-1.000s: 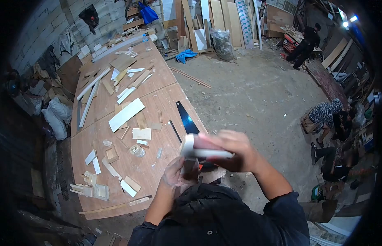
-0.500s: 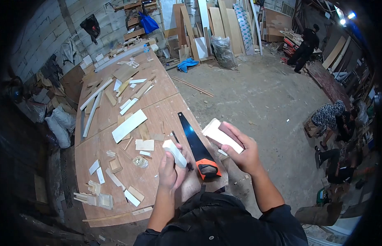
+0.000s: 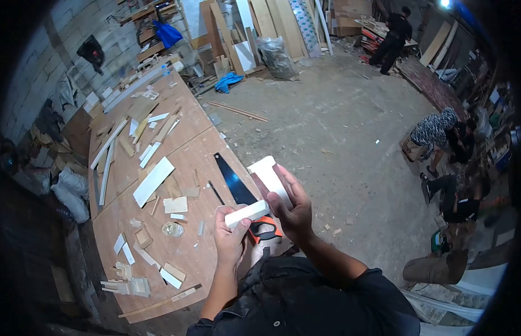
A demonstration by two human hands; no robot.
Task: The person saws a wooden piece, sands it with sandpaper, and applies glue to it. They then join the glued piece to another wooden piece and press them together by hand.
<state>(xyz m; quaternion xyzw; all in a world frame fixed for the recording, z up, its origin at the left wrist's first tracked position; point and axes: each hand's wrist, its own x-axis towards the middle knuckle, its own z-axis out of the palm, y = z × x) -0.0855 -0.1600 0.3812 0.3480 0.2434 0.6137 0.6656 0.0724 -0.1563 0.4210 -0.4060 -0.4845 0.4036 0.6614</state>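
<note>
My left hand [image 3: 229, 238] is closed round a small white wooden block [image 3: 247, 215], which lies nearly level between thumb and fingers. In my right hand [image 3: 295, 210] is a larger white piece with brown sides [image 3: 270, 178], tilted upright and close to the block's right end. Below both hands a handsaw [image 3: 232, 182] with an orange and black handle lies near the table's right edge, its handle partly hidden by my left hand and the block. A thin dark stick [image 3: 215, 192] lies left of the blade.
The wooden table [image 3: 187, 157] holds white boards [image 3: 154, 182], wood offcuts and a round clear container [image 3: 172, 229]. One person [image 3: 392, 39] stands at the back right; others sit or bend at the right [image 3: 434, 134]. Boards lean on the back wall.
The white block has turned from steep to nearly level. My right hand has come in closer to it, its piece now more upright. The whole view has shifted, with the table further left.
</note>
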